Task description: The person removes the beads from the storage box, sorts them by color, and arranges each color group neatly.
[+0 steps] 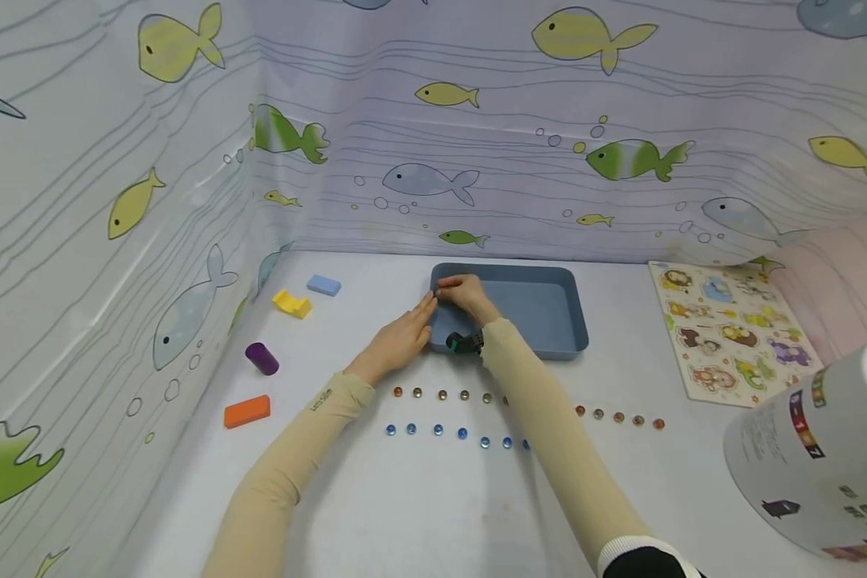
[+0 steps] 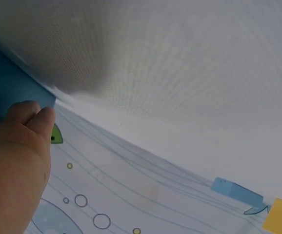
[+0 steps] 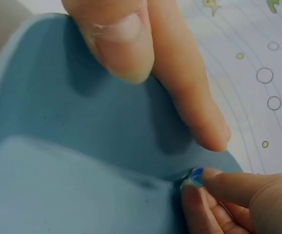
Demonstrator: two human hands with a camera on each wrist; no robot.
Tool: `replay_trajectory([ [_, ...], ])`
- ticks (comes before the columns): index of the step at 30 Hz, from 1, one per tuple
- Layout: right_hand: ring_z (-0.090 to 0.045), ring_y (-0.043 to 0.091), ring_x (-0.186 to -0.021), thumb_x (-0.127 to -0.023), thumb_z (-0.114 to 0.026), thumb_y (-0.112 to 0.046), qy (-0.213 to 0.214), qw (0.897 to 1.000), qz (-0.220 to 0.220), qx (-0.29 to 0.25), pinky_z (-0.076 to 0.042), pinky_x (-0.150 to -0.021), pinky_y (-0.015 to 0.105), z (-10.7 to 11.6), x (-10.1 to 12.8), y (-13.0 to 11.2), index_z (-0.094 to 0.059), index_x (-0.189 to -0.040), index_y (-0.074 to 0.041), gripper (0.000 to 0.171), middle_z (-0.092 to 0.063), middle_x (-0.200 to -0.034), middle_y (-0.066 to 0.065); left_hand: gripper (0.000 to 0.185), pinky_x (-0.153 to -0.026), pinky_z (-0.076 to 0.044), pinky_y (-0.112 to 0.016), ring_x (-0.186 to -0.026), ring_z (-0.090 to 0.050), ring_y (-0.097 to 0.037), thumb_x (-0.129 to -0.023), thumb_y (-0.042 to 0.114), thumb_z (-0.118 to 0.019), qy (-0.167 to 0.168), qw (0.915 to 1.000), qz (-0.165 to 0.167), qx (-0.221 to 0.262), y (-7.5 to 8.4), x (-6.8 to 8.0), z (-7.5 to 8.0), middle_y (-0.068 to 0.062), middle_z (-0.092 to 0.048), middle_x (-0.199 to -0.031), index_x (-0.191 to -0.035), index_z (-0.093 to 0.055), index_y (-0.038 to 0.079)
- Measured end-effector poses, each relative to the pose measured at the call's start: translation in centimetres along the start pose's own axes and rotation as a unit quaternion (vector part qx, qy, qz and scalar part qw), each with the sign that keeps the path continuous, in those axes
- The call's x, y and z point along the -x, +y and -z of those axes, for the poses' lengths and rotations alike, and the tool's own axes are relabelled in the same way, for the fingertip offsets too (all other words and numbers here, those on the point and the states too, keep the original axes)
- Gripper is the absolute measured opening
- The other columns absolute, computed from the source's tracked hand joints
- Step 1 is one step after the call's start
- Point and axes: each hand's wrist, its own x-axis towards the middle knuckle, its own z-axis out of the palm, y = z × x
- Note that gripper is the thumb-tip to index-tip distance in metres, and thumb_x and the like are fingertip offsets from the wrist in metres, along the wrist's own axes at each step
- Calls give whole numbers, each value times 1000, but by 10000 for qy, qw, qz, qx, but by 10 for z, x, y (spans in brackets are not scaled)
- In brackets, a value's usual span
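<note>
A blue tray [image 1: 542,271] lies in the middle of the white table. My right hand [image 1: 462,291] reaches into its far-left corner and pinches a small blue bead [image 3: 196,176] just above the tray floor [image 3: 82,185]. My left hand [image 1: 405,335] lies flat on the table with straight fingers against the tray's left rim. In the left wrist view its fingertips [image 2: 31,114] touch the tray wall [image 2: 9,83]. In the right wrist view a thumb and a finger [image 3: 194,97] lie over the tray's corner.
Rows of amber beads [image 1: 441,394], blue beads [image 1: 462,433] and reddish beads [image 1: 619,417] lie before the tray. Left of it sit a light-blue block [image 1: 323,285], yellow block [image 1: 292,303], purple cylinder [image 1: 262,358] and orange block [image 1: 246,411]. An animal puzzle board [image 1: 730,329] and a white printed cylinder [image 1: 816,457] are at right.
</note>
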Motion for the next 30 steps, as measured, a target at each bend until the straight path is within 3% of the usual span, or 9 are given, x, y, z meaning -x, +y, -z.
replay_trajectory([
  [4,-72,13,-85,-93,-64,-12,-107,9984,-204,-518,-57,-92,29,-3,1,0,-65,-122,3,32,-68,-119,20,56,-121,-25,-47,-147,-25,-28,-104,21,-35,42,10000,23,44,0,1,0,-7,-10,-164,-155,-18,5],
  [8,-66,4,-60,-95,-59,-7,-238,9928,-406,-1100,-60,-75,19,-4,2,3,-61,-122,10,32,-66,-118,26,56,-121,-26,-47,-148,-25,-27,-104,21,-35,62,10000,6,21,-1,2,-3,-7,-10,-164,-155,-17,6],
  [11,-73,15,-84,-94,-60,-4,-527,9923,-327,-1068,-58,-85,23,-1,3,7,-60,-125,8,33,-62,-127,24,56,-121,-26,-47,-148,-25,-27,-104,21,-35,94,10000,-19,-16,-1,3,-4,-8,-10,-164,-155,-17,5],
  [15,-62,27,-119,-91,-64,-2,-848,9932,-215,-761,-54,-98,30,2,5,6,-61,-127,3,37,-59,-134,20,56,-121,-26,-47,-147,-26,-27,-104,21,-35,125,9999,-33,-26,-1,5,-3,-8,-11,-164,-154,-17,5],
  [19,-70,18,-98,-91,-63,0,-870,9914,-334,-917,-57,-88,23,1,6,3,-61,-128,3,37,-59,-133,21,56,-121,-26,-47,-147,-27,-29,-104,21,-36,101,9999,-10,20,1,4,-2,-8,-11,-164,-155,-16,6],
  [22,-67,7,-82,-94,-60,-3,-869,9915,-354,-906,-58,-85,20,2,6,3,-59,-129,5,35,-60,-131,21,56,-121,-26,-47,-147,-27,-29,-104,21,-36,85,10000,-15,14,1,3,-1,-8,-11,-164,-155,-17,6],
  [27,-68,10,-81,-98,-56,-12,-984,9910,-212,-886,-58,-88,26,8,3,7,-59,-124,10,34,-68,-115,21,56,-121,-26,-47,-148,-25,-27,-104,21,-36,93,9999,-45,-13,2,2,0,-8,-11,-164,-154,-19,4],
  [30,-69,12,-78,-96,-60,-17,-1122,9875,-17,-1109,-60,-83,27,14,-1,11,-61,-117,11,35,-71,-100,19,55,-121,-26,-46,-148,-25,-26,-104,21,-36,104,9999,-19,-49,1,2,1,-7,-11,-164,-154,-19,5],
])
